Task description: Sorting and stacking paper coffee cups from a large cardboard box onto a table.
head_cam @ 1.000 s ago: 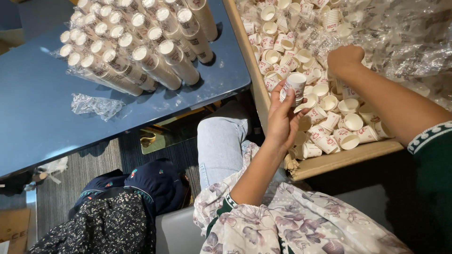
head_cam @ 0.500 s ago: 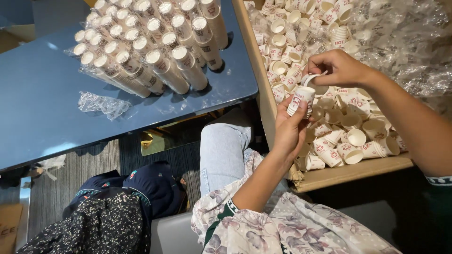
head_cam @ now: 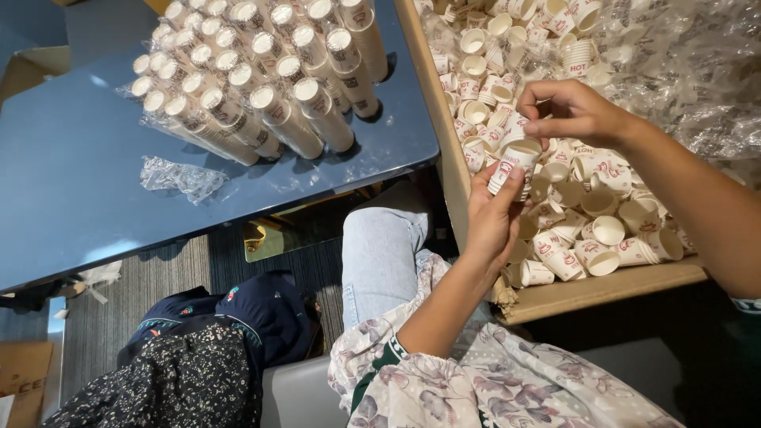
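My left hand (head_cam: 490,215) grips a short stack of small white paper cups (head_cam: 512,165) with red print, held over the near edge of a cardboard box (head_cam: 590,290). My right hand (head_cam: 572,111) hovers just above the stack, its fingers pinched together at the top cup's rim. The box is full of loose paper cups (head_cam: 587,230) of the same kind, some nested in short stacks. Whether the right fingers hold a cup is hidden by the hand.
Several long stacks of cups wrapped in clear plastic (head_cam: 269,87) lie on a blue table (head_cam: 79,190) to the left. A crumpled scrap of plastic wrap (head_cam: 181,176) lies near them. Clear plastic lining (head_cam: 690,71) fills the box's far side. Dark bags (head_cam: 230,317) rest on the floor below.
My right hand came back from deeper in the box to the top of the stack in my left hand. The left hand lifted the stack slightly.
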